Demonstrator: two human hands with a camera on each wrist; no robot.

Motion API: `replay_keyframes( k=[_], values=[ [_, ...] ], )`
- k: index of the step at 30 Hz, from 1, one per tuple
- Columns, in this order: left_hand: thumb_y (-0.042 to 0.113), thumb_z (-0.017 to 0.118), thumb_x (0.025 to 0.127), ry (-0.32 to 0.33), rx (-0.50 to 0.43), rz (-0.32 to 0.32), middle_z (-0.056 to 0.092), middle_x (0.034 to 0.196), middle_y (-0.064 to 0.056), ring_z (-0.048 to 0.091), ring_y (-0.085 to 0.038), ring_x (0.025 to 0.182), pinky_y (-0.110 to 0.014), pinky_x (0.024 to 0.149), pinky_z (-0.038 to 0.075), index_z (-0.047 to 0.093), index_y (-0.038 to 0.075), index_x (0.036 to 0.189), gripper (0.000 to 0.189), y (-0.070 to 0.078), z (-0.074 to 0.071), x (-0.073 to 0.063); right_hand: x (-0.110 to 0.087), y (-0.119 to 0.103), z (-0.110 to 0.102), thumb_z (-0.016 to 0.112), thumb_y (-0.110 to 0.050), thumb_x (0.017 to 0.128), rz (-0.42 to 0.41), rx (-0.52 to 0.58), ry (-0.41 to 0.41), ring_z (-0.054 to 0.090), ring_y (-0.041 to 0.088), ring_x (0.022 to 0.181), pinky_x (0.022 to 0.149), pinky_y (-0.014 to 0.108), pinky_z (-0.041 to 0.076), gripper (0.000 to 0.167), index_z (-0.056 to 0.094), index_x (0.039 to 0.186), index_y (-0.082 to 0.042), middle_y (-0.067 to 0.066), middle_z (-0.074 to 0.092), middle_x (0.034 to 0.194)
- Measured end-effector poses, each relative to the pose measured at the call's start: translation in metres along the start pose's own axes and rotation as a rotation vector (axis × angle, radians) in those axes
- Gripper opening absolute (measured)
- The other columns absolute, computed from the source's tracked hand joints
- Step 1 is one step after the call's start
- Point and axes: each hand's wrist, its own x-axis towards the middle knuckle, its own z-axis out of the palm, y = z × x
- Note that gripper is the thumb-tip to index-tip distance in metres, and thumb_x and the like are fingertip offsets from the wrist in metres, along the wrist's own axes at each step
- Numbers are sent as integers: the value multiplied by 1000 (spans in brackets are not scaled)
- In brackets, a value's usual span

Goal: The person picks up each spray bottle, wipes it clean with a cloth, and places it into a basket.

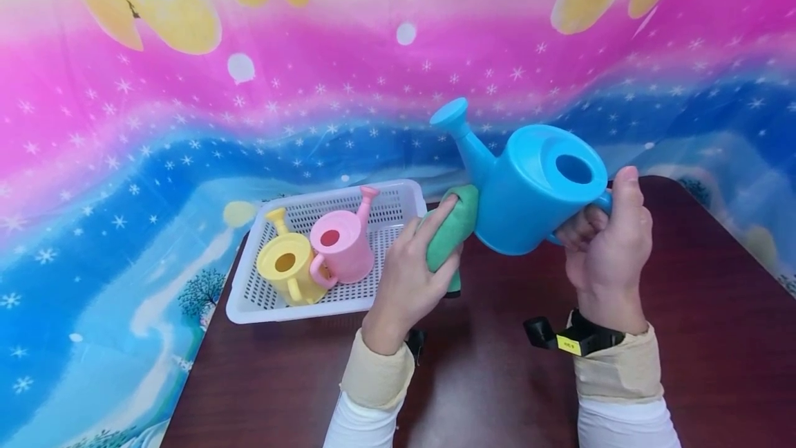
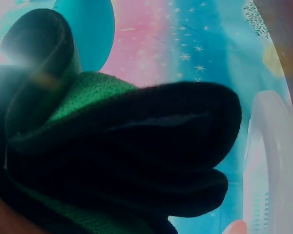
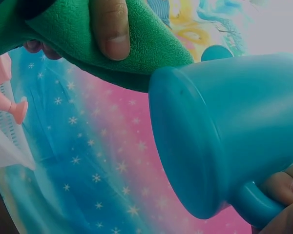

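A blue watering can (image 1: 522, 192) is held tilted above the table, its spout toward the upper left. My right hand (image 1: 609, 247) grips it by the handle; the right wrist view shows fingers (image 3: 285, 185) round that blue handle (image 3: 256, 204). In my left hand (image 1: 413, 275) is a folded green cloth (image 1: 452, 227), pinched between thumb and fingers and touching the can's side below the spout. The right wrist view shows the cloth (image 3: 151, 48) against the can near its base. Dark folds of the cloth (image 2: 97, 95) fill much of the left wrist view.
A white perforated basket (image 1: 242, 313) stands at the left of the dark red table (image 1: 497, 379). Inside it are a yellow watering can (image 1: 273, 261) and a pink watering can (image 1: 351, 247), side by side. A colourful printed backdrop (image 1: 348, 61) hangs behind.
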Motion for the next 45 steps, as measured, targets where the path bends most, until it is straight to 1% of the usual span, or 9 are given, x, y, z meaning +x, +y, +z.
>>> replay_keyframes(
  k=[4, 8, 14, 21, 27, 36, 41, 45],
  values=[
    [20, 72, 93, 2, -3, 2, 69, 114, -10, 62, -19, 92, -28, 73, 54, 52, 30, 156, 67, 1, 1, -2, -1, 1, 0, 52, -35, 110, 5, -34, 7, 16, 14, 44, 45, 32, 9, 65, 29, 55, -10, -1, 20, 54],
    [20, 74, 92, 17, -16, 19, 69, 118, -11, 64, -20, 96, -30, 76, 57, 52, 28, 156, 69, 2, 0, -3, -1, 3, 2, 53, -34, 110, 10, -95, 8, 17, 14, 43, 44, 33, 7, 65, 28, 55, -9, 0, 20, 54],
    [17, 79, 90, 50, -66, 43, 69, 126, -12, 67, -24, 105, -36, 84, 61, 50, 23, 157, 73, 4, -3, -1, 1, 7, 4, 53, -31, 110, 33, -148, -31, 18, 15, 44, 45, 35, 7, 63, 30, 57, -7, 1, 22, 54],
    [15, 80, 91, 89, -88, 76, 69, 127, -12, 67, -25, 108, -39, 88, 62, 50, 19, 157, 72, 6, -5, 1, 2, 11, 3, 53, -25, 111, 50, -141, -71, 18, 16, 43, 44, 35, 6, 62, 30, 56, -5, 2, 22, 52],
    [12, 81, 90, 119, -102, 79, 69, 128, -12, 67, -25, 110, -39, 88, 62, 50, 19, 157, 74, 7, -6, 1, 2, 12, 3, 52, -25, 111, 59, -144, -94, 18, 16, 43, 43, 35, 6, 63, 29, 57, -5, 2, 21, 52],
    [13, 80, 90, 128, -114, 94, 69, 127, -13, 67, -25, 113, -39, 89, 62, 50, 18, 157, 73, 8, -7, 0, -1, 13, 5, 53, -28, 111, 57, -164, -89, 20, 15, 41, 42, 34, 8, 63, 31, 56, -6, 1, 23, 52],
    [13, 80, 90, 130, -124, 105, 69, 128, -13, 67, -26, 114, -40, 90, 62, 50, 17, 157, 73, 8, -8, -1, -2, 13, 9, 53, -30, 110, 63, -179, -67, 21, 16, 42, 43, 35, 9, 62, 33, 57, -6, 1, 25, 52],
    [13, 80, 90, 135, -128, 123, 69, 127, -14, 68, -26, 111, -38, 88, 63, 50, 17, 156, 73, 8, -7, -1, -3, 14, 10, 54, -31, 110, 61, -186, -46, 22, 16, 43, 43, 36, 10, 62, 33, 57, -7, 1, 25, 52]
  ],
)
